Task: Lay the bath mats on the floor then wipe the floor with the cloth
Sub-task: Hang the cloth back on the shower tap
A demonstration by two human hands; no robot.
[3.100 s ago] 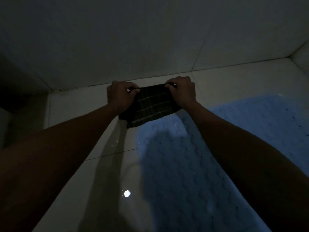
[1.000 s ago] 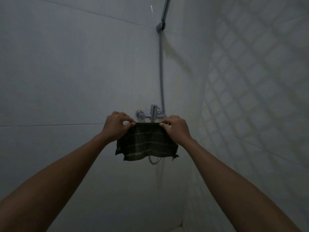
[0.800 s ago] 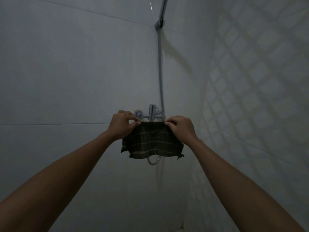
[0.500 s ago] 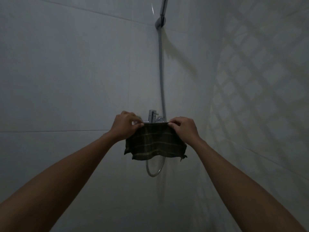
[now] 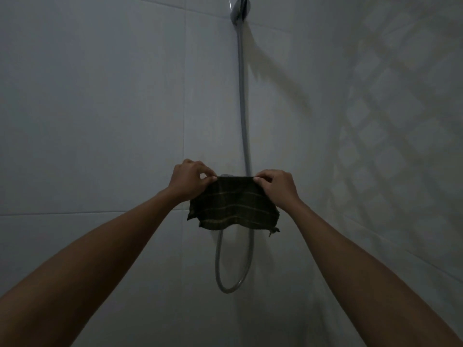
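Stretching between two raised hands, the cloth (image 5: 234,205) hangs in the air in front of a dim, pale tiled wall (image 5: 100,108), well up off any floor, which is out of view. The left hand (image 5: 191,180) has its grip pinched shut on the cloth's upper left corner, thumb and fingertips pressed together over the hem; the right hand (image 5: 275,187) is clamped the same way on the upper right corner. The top edge runs taut and level between them, while the lower edge sags and curls, with a loose thread at its right corner. The cloth is dark with thin pale stripes forming a check. Just behind its top edge a small part of a metal tap (image 5: 226,175) peeks out. A grey shower hose (image 5: 242,96) drops from a holder (image 5: 240,8) at the far top, passes behind the cloth and loops below it. The right wall carries a faint lattice pattern of light.
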